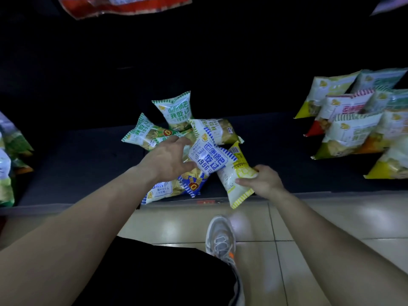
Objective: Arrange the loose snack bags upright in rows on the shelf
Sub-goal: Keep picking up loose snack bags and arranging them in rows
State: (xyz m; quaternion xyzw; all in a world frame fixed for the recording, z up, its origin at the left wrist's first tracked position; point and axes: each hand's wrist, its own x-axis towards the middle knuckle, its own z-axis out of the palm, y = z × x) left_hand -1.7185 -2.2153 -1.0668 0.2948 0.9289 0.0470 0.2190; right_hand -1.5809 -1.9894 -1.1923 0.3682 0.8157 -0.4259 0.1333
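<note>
I have the left hand [170, 157] out over the loose pile in the middle of the dark shelf [88, 164]. Its grip is wide: fingers spread above and thumb below the near edge of a blue-striped bag [207, 160], which lies tilted on top of the heap. I do not see the grip closed on it.

The right hand [262, 180] has its grip curled round the lower part of a yellow-striped bag [236, 175]. That bag lies slanted at the right of the pile, its bottom corner hanging past the shelf's front edge over the tiled floor [309, 217].

Behind the pile, two green-striped bags [176, 111] lean at angles, one more upright than the other. Well to the right, other bags stand in rows [348, 133], leaning back.
</note>
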